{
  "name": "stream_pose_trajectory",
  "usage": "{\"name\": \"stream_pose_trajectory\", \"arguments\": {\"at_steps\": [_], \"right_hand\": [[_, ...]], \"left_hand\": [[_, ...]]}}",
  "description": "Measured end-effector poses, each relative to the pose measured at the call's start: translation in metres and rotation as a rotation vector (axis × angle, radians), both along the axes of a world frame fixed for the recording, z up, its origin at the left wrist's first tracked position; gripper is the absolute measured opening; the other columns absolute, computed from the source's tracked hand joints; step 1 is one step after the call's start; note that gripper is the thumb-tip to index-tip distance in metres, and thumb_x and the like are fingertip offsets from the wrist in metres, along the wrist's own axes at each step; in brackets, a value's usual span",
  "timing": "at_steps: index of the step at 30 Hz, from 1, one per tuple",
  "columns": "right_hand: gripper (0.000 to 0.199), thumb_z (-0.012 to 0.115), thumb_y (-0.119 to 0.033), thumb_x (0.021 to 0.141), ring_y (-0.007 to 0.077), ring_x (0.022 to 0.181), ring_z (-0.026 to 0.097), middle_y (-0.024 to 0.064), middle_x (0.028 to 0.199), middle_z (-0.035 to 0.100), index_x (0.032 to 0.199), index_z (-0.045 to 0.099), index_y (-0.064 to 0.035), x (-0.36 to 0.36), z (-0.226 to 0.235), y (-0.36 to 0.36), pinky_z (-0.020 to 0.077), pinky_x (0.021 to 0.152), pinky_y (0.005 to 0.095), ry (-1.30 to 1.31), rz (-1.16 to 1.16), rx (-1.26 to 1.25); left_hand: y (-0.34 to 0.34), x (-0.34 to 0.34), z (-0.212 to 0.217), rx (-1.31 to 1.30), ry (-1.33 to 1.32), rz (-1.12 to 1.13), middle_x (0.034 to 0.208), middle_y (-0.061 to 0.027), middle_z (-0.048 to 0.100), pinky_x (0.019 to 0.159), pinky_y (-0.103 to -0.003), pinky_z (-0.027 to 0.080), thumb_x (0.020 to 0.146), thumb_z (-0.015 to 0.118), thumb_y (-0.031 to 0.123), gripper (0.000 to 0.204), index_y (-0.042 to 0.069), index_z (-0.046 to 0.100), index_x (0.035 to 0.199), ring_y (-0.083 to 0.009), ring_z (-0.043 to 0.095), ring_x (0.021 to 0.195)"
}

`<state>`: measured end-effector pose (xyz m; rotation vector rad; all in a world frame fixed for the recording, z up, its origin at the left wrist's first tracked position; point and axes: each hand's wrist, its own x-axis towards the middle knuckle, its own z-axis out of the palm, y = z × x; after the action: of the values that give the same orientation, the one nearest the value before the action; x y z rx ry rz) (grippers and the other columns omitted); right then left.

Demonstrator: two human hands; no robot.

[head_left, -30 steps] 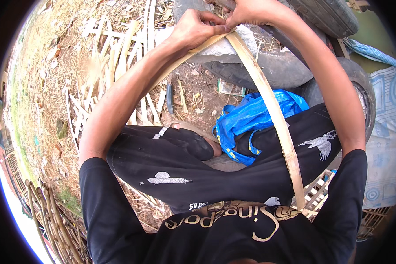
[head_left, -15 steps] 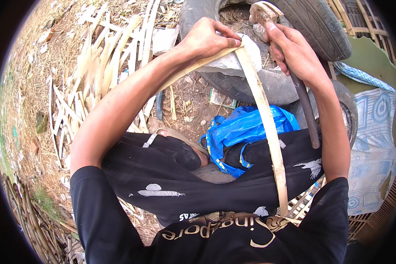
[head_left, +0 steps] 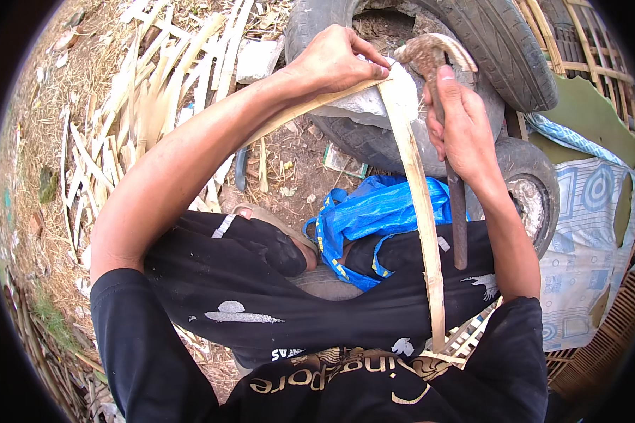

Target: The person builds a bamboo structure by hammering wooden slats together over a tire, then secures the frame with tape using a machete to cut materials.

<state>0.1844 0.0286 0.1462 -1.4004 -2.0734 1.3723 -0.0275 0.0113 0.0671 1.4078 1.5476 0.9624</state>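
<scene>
My left hand (head_left: 337, 62) is closed in a pinch where two flat pale bamboo strips overlap. A thin dark nail-like sliver shows at its fingertips, partly hidden. One strip (head_left: 418, 187) slopes down to my lap; the other strip (head_left: 300, 107) runs back under my left forearm. Their overlap rests on a whitish stone block (head_left: 363, 106) on a tyre. My right hand (head_left: 462, 127) grips a claw hammer (head_left: 458, 218) high on its handle. The rusty head is up, just right of the overlap and apart from it, and the handle hangs down.
Old tyres (head_left: 518, 53) lie ahead and to the right. A blue plastic bag (head_left: 374, 208) sits between my legs. Many split strips (head_left: 166, 92) are heaped at the left. A dark blue-handled tool (head_left: 241, 169) lies on the ground. Patterned cloth (head_left: 582, 233) spreads at the right.
The hammer has tilted in my right hand, its head turning into fuller view and its handle end swinging lower and left. My left hand keeps its pinch at the overlap.
</scene>
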Motion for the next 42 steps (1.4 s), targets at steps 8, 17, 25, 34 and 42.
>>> {"name": "stream_pose_trajectory", "arguments": {"at_steps": [8,17,25,34,42], "right_hand": [[0.057,0.036,-0.053,0.108,0.0055,0.045,0.039,-0.0037,0.056,0.044,0.084,0.055,-0.0043,0.006,-0.015,-0.005,0.0313,0.04,0.0257,0.121,-0.02,0.148],[0.057,0.035,-0.052,0.108,0.0072,0.048,0.041,-0.0022,0.056,0.043,0.082,0.054,-0.0043,0.006,-0.014,0.001,0.0337,0.044,0.0276,-0.077,0.053,0.185],[0.051,0.045,-0.055,0.105,0.0047,0.041,0.037,-0.0056,0.055,0.041,0.086,0.052,-0.0076,0.008,-0.024,0.008,0.0309,0.037,0.0239,0.031,-0.033,0.052],[0.051,0.067,-0.052,0.094,0.008,0.04,0.047,-0.0019,0.053,0.05,0.086,0.061,-0.0025,-0.013,-0.034,0.032,0.0354,0.037,0.0278,-0.055,-0.083,0.001],[0.048,0.065,-0.05,0.096,0.0074,0.037,0.043,-0.0037,0.054,0.047,0.087,0.055,-0.0047,-0.012,-0.051,0.035,0.0331,0.033,0.0255,0.025,-0.092,-0.08]], "left_hand": [[-0.001,0.002,0.0,-0.011,0.0,0.028,0.101,-0.0165,0.073,0.091,-0.037,0.052,0.078,0.082,0.033,0.03,0.011,0.082,0.099,-0.0253,0.069,0.096],[-0.002,0.0,-0.004,0.02,0.018,0.037,0.099,-0.0152,0.074,0.086,-0.036,0.053,0.079,0.081,0.033,0.031,0.009,0.081,0.099,-0.0232,0.069,0.091],[-0.005,0.002,-0.001,-0.023,-0.046,0.016,0.093,-0.0139,0.074,0.083,-0.036,0.053,0.079,0.081,0.032,0.03,0.008,0.081,0.098,-0.0204,0.068,0.087],[-0.007,-0.002,0.003,0.096,0.018,0.02,0.1,-0.0236,0.068,0.088,-0.042,0.052,0.074,0.082,0.03,0.029,0.012,0.082,0.096,-0.0329,0.066,0.096],[-0.006,0.0,-0.005,0.107,0.021,0.032,0.095,-0.0238,0.068,0.087,-0.043,0.052,0.074,0.082,0.032,0.03,0.013,0.082,0.097,-0.0333,0.066,0.095]]}}
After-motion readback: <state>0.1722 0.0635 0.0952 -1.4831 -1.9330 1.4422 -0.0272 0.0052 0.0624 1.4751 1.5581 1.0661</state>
